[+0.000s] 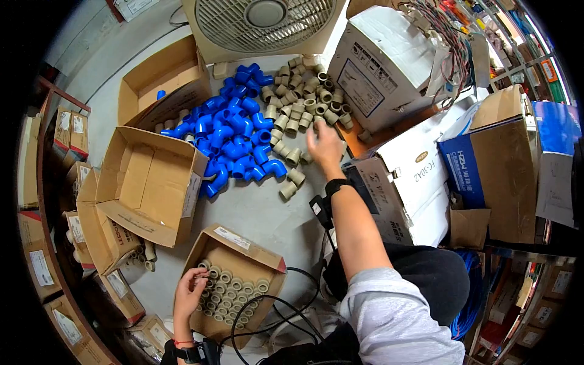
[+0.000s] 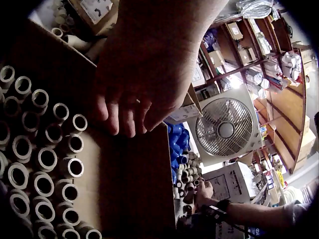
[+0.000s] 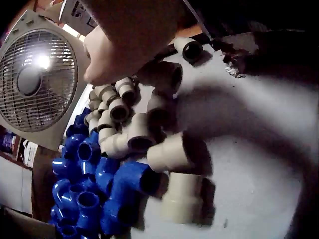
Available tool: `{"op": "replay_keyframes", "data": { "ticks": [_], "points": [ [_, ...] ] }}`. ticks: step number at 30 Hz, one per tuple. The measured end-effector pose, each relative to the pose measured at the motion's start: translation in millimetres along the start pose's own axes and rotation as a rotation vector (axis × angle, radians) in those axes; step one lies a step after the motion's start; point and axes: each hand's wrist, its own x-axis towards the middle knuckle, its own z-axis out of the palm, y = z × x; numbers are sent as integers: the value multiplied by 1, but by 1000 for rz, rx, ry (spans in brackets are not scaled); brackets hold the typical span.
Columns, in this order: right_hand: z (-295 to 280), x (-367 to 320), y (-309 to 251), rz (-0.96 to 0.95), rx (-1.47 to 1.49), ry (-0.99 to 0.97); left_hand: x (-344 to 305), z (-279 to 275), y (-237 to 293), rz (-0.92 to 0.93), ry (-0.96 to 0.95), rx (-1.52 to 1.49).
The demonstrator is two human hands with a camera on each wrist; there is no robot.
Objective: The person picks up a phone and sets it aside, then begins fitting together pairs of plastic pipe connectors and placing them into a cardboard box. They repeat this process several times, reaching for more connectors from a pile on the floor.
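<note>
My right hand [image 1: 324,145] reaches down into the right side of a loose heap of beige pipe couplings [image 1: 296,115]. Its fingertips are right at the couplings; in the right wrist view the hand [image 3: 119,50] hides its own grip, so I cannot tell whether it holds one. Beside them lies a pile of glossy blue pipe elbows [image 1: 234,131]. My left hand [image 1: 190,289] is at the left side of an open cardboard box [image 1: 207,243], fingers loosely bent with nothing between them. Inside that box, beige couplings [image 2: 47,158] stand on end in close rows, filling part of it.
Behind the piles stands a box fan [image 1: 264,27]. Open cartons [image 1: 152,182] are on the left, one behind [image 1: 161,79] with a blue piece inside. White cartons [image 1: 389,67] border the right. A black cable [image 1: 267,298] loops across the near box; shelves line both sides.
</note>
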Motion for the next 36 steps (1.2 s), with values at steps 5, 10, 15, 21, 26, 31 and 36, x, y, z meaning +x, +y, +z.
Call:
{"op": "replay_keyframes", "data": {
  "ticks": [5,10,15,21,26,31,36],
  "points": [
    [-12,25,21,631,-263,164,2,1,0,-22,6,9],
    [-11,31,34,862,-4,199,0,0,7,-42,17,9],
    [-15,35,37,869,-103,35,-4,-6,12,-53,53,5],
    [-11,28,37,813,-108,75,-17,-4,11,-57,101,12],
    [0,28,39,881,-98,38,-31,-3,8,-96,118,9],
    [-6,15,22,843,-78,35,-40,1,15,-172,179,35],
    [-15,13,18,855,199,47,-46,-4,16,-157,202,30]
  ]
}}
